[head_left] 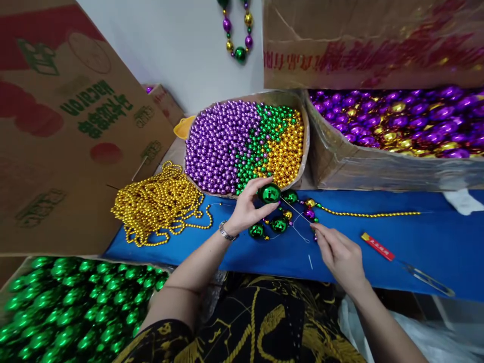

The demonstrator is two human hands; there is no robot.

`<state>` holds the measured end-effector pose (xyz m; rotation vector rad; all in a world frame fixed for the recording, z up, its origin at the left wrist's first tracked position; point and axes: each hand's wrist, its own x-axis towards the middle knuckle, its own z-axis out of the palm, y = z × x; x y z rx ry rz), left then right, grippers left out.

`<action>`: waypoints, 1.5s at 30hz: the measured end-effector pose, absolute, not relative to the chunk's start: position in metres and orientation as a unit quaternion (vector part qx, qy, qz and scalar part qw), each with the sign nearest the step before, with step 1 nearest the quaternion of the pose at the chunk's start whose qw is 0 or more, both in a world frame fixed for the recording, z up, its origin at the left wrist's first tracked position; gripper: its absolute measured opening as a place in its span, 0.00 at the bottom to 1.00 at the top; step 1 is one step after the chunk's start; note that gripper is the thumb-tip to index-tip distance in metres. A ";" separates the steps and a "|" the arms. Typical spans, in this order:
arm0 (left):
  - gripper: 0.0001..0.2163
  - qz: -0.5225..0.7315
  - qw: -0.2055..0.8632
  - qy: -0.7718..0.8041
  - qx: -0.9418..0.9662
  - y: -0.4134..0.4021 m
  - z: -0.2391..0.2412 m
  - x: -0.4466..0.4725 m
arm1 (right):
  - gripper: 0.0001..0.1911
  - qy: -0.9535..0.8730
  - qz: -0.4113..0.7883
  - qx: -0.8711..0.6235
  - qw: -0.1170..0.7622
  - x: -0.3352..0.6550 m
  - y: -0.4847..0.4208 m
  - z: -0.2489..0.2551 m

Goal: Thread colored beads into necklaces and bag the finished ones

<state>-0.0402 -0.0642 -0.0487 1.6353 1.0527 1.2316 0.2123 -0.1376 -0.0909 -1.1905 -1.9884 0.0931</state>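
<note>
While our left hand (249, 207) pinches a large green bead (270, 192) between thumb and fingers, our right hand (339, 253) has a narrow grip on a thin wire (297, 210) that runs up to the bead. We hold the bead over the blue worktop (249, 259), at the near edge of a carton (307, 151) of small purple, green and gold beads (223, 143). Strung beads (279, 225) lie near it, gold strands (159, 206) heap to our left, and a red-handled tool (382, 249) rests to our right.

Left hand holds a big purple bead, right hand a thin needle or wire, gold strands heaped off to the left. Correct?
Colour's off: the head view shows the left hand holding a big green bead. The rest stands.
</note>
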 end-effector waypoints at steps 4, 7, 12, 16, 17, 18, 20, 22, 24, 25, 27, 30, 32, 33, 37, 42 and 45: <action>0.29 0.444 0.307 0.426 0.726 -0.065 -0.048 -0.045 | 0.14 -0.792 0.026 -0.472 0.388 0.213 -0.136 -0.088; 0.27 0.430 0.254 0.411 0.763 -0.066 -0.049 -0.046 | 0.14 -0.796 0.023 -0.477 0.373 0.213 -0.135 -0.090; 0.28 0.418 0.233 0.391 0.787 -0.067 -0.044 -0.050 | 0.14 -0.805 0.004 -0.486 0.340 0.220 -0.135 -0.093; 0.29 0.403 0.303 0.380 0.776 -0.065 -0.039 -0.055 | 0.14 -0.808 -0.014 -0.499 0.313 0.228 -0.133 -0.093; 0.29 0.402 0.330 0.371 0.769 -0.065 -0.039 -0.055 | 0.13 -0.810 -0.020 -0.498 0.309 0.228 -0.133 -0.094; 0.28 0.404 0.363 0.361 0.758 -0.064 -0.040 -0.053 | 0.13 -0.812 -0.023 -0.495 0.308 0.228 -0.132 -0.094; 0.27 0.409 0.442 0.342 0.721 -0.065 -0.044 -0.047 | 0.13 -0.816 -0.013 -0.485 0.315 0.224 -0.131 -0.095; 0.28 0.428 0.508 0.332 0.670 -0.067 -0.049 -0.039 | 0.13 -0.815 0.006 -0.475 0.333 0.218 -0.130 -0.096; 0.32 0.456 0.536 0.332 0.628 -0.069 -0.055 -0.030 | 0.13 -0.812 0.013 -0.466 0.350 0.214 -0.130 -0.098; 0.34 0.468 0.539 0.334 0.615 -0.070 -0.057 -0.026 | 0.13 -0.811 0.010 -0.465 0.356 0.212 -0.131 -0.099; 0.36 0.484 0.541 0.337 0.599 -0.071 -0.060 -0.021 | 0.13 -0.808 0.001 -0.467 0.359 0.211 -0.132 -0.102; 0.37 0.501 0.536 0.332 0.593 -0.072 -0.066 -0.017 | 0.12 -0.801 0.000 -0.484 0.352 0.210 -0.135 -0.106; 0.38 0.512 0.528 0.329 0.592 -0.074 -0.072 -0.013 | 0.12 -0.796 0.005 -0.491 0.354 0.208 -0.136 -0.108; 0.39 0.514 0.527 0.326 0.593 -0.075 -0.075 -0.011 | 0.12 -0.794 0.006 -0.490 0.360 0.206 -0.136 -0.109; 0.42 0.498 0.541 0.283 0.616 -0.076 -0.079 -0.010 | 0.09 -0.783 0.014 -0.468 0.408 0.199 -0.135 -0.110; 0.18 0.479 0.354 0.374 0.711 -0.033 -0.056 -0.022 | 0.07 -0.753 0.050 -0.506 0.419 0.205 -0.134 -0.109; 0.10 0.305 0.134 0.468 0.819 0.017 -0.043 -0.020 | 0.07 -0.746 0.038 -0.517 0.418 0.212 -0.134 -0.110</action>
